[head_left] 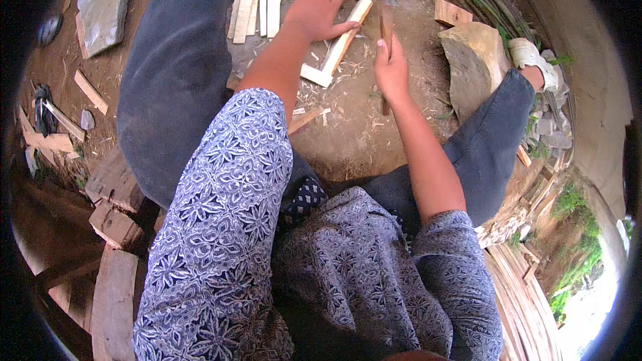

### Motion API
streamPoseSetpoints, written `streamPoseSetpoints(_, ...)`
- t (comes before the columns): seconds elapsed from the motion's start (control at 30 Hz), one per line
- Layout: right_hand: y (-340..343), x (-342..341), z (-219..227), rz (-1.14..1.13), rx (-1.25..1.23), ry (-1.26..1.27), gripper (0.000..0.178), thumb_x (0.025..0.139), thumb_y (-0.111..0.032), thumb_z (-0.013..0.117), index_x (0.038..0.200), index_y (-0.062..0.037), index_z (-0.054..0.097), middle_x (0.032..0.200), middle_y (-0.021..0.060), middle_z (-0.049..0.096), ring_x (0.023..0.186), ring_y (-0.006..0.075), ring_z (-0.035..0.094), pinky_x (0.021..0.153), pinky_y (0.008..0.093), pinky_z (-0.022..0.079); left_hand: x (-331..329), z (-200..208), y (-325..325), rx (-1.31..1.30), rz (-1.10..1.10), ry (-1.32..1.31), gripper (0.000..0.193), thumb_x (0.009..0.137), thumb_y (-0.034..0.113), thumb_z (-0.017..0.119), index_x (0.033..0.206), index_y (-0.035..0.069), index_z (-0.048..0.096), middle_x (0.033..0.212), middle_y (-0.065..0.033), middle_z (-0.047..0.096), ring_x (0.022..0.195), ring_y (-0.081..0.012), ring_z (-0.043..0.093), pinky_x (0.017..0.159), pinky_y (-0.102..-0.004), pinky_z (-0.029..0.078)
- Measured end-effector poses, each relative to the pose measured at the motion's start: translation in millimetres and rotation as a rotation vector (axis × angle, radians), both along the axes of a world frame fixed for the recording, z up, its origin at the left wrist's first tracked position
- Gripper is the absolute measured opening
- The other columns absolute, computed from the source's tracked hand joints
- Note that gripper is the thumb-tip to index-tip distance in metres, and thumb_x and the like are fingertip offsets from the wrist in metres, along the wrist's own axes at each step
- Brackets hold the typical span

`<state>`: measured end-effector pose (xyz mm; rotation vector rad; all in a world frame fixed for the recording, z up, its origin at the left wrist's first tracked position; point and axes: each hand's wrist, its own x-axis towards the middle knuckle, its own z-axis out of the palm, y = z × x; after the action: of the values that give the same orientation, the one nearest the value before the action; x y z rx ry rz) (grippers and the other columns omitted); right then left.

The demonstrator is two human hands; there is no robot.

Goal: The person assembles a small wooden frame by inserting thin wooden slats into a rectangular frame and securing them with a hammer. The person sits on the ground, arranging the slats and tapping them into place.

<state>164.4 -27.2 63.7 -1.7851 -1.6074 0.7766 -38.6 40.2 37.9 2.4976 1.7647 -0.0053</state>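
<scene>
A frame of pale wooden strips [344, 45] lies on the dirt floor between my legs. My left hand [319, 10] is spread flat over its left side, fingers stretched toward the far strips and thumb touching the long right-hand strip. In my right hand [392, 67] is a hammer [386, 23], gripped by its wooden handle. Its metal head is over the frame's far right corner; whether it touches the wood I cannot tell. The middle of the frame is partly hidden under my left hand.
Several loose wooden slats [254, 12] lie left of the frame, among shavings. A large stone [471, 67] and a wood block [453, 13] stand at the right. Another flat stone [107, 13] is at the far left. Stacked beams [114, 301] and planks [521, 301] flank me.
</scene>
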Motion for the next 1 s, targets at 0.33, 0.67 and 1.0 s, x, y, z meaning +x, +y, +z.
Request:
streamPoseSetpoints(0.33,13,0,-4,-0.017,-0.059,-0.107,0.029,0.105,-0.022,0.047,0.118,0.0009,0.058,0.083,0.0038,0.06,0.072,0.019,0.059,0.067,0.0364,0.048,1,-38,3,0.143,-0.035,-0.21,0.099,0.089,0.076,0.043,0.158,0.009,0.021,0.165,-0.0093,0.017,0.152,-0.0289,0.018,0.12,-0.0596,0.014)
streamPoseSetpoints(0.67,1,-14,19,-0.165,-0.255,0.136,0.04,0.103,-0.026,0.05,0.131,0.0015,0.053,0.104,0.0193,0.067,0.093,0.027,0.063,0.086,0.0393,0.048,3,-51,1,0.154,-0.07,-0.328,0.101,0.088,0.075,0.047,0.158,0.007,0.019,0.167,-0.0111,0.011,0.153,-0.0306,0.013,0.12,-0.0623,0.01)
streamPoseSetpoints(1.0,10,-16,25,-0.111,-0.304,0.147,0.028,0.105,-0.028,0.048,0.115,-0.0029,0.056,0.073,0.0029,0.053,0.063,0.0113,0.049,0.058,0.0303,0.043,-5,-49,6,0.157,-0.068,-0.32,0.103,0.087,0.075,0.048,0.157,0.005,0.02,0.167,-0.0127,0.01,0.153,-0.0315,0.012,0.119,-0.0641,0.01)
